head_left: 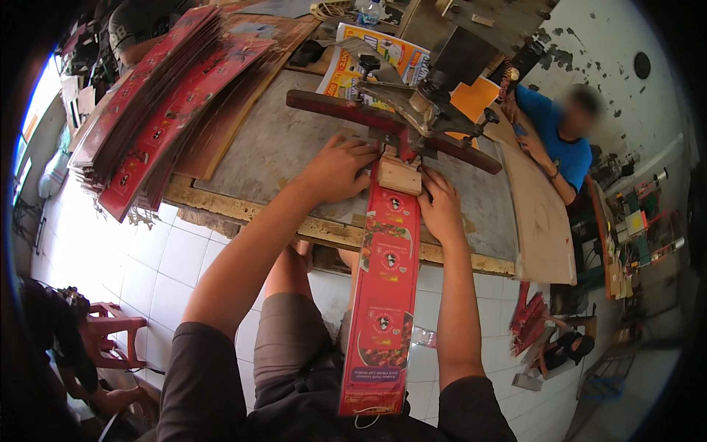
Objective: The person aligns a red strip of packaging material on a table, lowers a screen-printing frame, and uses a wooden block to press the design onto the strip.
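Note:
A long red printed strip (387, 295) runs from my lap over the table edge toward a machine head with a dark red crossbar (324, 107). Across its far end lies a small pale wooden block (400, 177), just in front of the crossbar. My left hand (339, 173) rests left of the strip, fingers stretched toward the machine and thumb close to the strip's edge. On the other side my right hand (442, 202) is closed at the strip's right edge, beside the block; its fingertips are partly hidden. What lies beneath the crossbar is hidden.
A tall pile of similar red strips (166, 110) stands on the left of the grey worktable (258, 140). Printed sheets (390, 51) lie behind the machine. A co-worker in a blue shirt (541, 110) sits at the far right. A red stool (118, 335) stands on the tiled floor.

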Action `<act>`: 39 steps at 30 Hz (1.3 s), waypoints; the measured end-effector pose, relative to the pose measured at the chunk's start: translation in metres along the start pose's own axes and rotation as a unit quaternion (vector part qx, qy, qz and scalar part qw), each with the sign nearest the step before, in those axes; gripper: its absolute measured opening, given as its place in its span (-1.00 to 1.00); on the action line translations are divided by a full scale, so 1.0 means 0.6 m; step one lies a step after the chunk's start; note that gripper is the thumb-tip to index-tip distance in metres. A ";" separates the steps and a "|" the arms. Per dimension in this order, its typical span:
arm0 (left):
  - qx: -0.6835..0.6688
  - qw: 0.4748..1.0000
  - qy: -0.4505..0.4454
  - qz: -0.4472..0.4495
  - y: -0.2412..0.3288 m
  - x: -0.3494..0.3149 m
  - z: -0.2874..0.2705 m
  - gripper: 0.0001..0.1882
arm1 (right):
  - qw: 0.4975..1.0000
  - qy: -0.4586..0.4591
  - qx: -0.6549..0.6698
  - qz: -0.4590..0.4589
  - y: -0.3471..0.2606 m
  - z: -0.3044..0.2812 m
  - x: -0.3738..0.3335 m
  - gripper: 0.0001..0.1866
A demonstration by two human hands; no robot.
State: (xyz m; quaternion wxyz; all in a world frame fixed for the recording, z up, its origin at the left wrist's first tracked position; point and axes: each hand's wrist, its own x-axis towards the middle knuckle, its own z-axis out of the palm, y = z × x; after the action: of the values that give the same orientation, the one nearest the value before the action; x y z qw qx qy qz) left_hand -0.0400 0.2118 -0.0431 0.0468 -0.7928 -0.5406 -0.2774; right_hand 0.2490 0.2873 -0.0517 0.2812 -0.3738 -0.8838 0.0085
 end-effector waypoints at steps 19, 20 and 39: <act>-0.108 0.990 0.080 -0.031 0.127 -0.066 -0.038 -0.45 | 0.974 0.077 0.212 -0.016 -0.077 -0.050 -0.036 -0.57; -0.113 0.991 0.063 -0.041 0.132 -0.081 -0.045 -0.45 | 0.972 0.070 0.224 -0.014 -0.077 -0.054 -0.037 -0.55; 0.139 0.936 0.261 -0.192 0.091 -0.327 0.050 -0.27 | 0.957 0.174 -0.012 0.230 0.504 -0.245 -0.156 -0.62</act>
State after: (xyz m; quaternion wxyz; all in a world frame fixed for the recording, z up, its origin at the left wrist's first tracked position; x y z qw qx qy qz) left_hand -0.0310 0.0377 -0.1523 0.2419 -0.5595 -0.6842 -0.4004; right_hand 0.5740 0.4141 -0.0420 0.4165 -0.5660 -0.7114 -0.0028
